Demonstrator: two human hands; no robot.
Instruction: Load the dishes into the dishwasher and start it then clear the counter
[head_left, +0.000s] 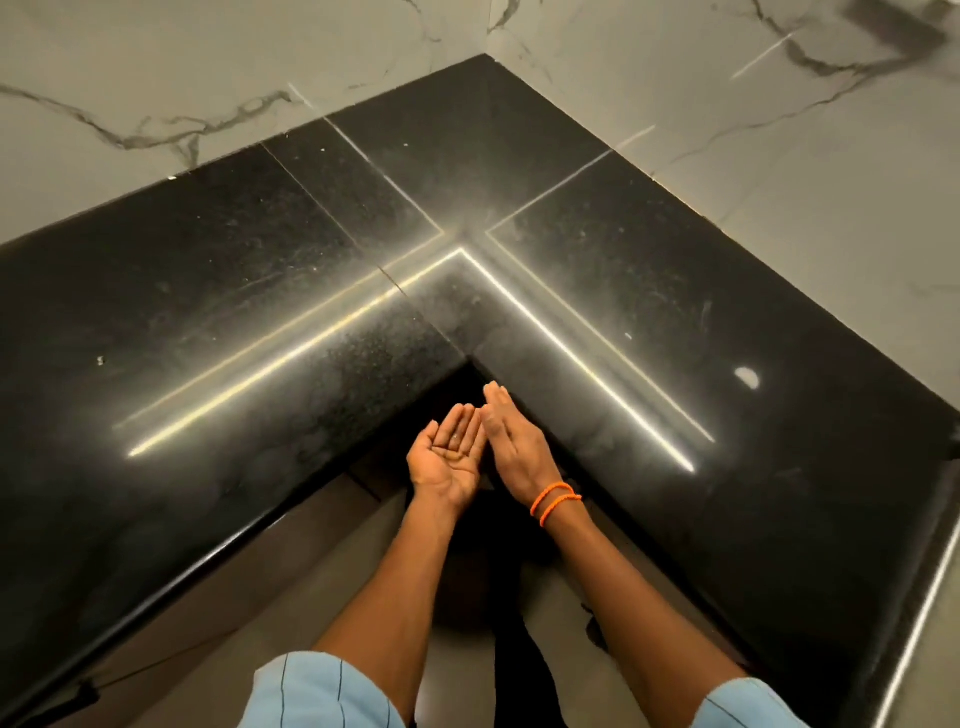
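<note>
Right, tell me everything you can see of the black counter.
The counter is an L-shaped slab of glossy black speckled stone, meeting marble-look walls in a corner. Seams cross it, light streaks reflect along it, and pale specks dot the surface. Its rounded front edge wraps an inner corner, where the open left hand and right hand hover.

Both forearms reach forward to the inner corner of the tabletop (675, 291), and the hands sit just in front of its edge. The left hand (450, 457) lies palm up, fingers loosely cupped. The right hand (511, 436) stands on edge beside it, fingers straight and together, its fingertips close to the left hand's. Two orange bands (554, 500) circle the right wrist. Light blue short sleeves (322, 691) cover both upper arms.
</note>
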